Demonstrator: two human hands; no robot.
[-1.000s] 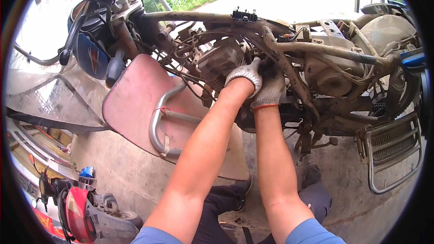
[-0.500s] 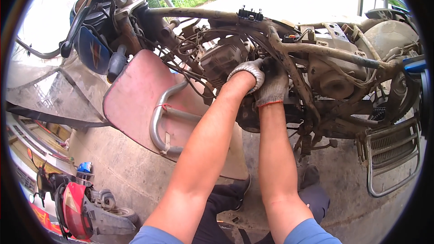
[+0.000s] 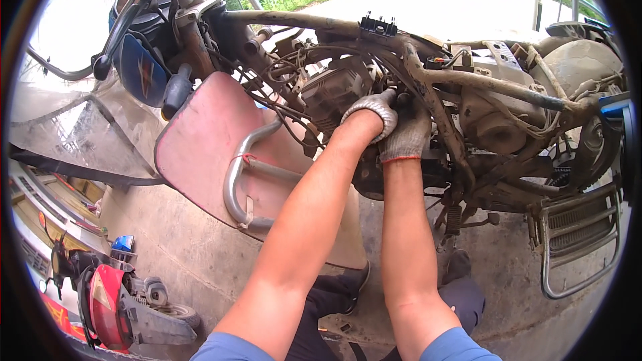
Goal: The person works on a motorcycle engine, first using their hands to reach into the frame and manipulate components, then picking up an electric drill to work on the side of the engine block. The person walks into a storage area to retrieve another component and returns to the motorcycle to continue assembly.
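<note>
Both hands wear dirty knitted gloves and reach into the middle of a muddy, stripped motorcycle (image 3: 321, 21), just behind its finned engine cylinder (image 3: 336, 90). My left hand (image 3: 376, 112) bends in from the left, its fingers closed beside the cylinder. Close against it, my right hand (image 3: 406, 135) comes up from below under the sloping frame tube, with its darkened fingers curled. Whatever the two hands grip is hidden by the gloves and the surrounding parts. Cables and hoses (image 3: 321, 50) run above them.
A pink leg-shield panel (image 3: 200, 120) with a bent metal crash bar (image 3: 235, 184) stands left of my left forearm. A metal rack (image 3: 582, 244) juts out at the right. A red scooter (image 3: 110, 304) stands lower left on the concrete floor (image 3: 180, 241). My feet are below the engine.
The view has shifted slightly, so the motorcycle sits a little farther right and lower. Both hands stay at the same spot behind the cylinder, with only slight movement at the fingers.
</note>
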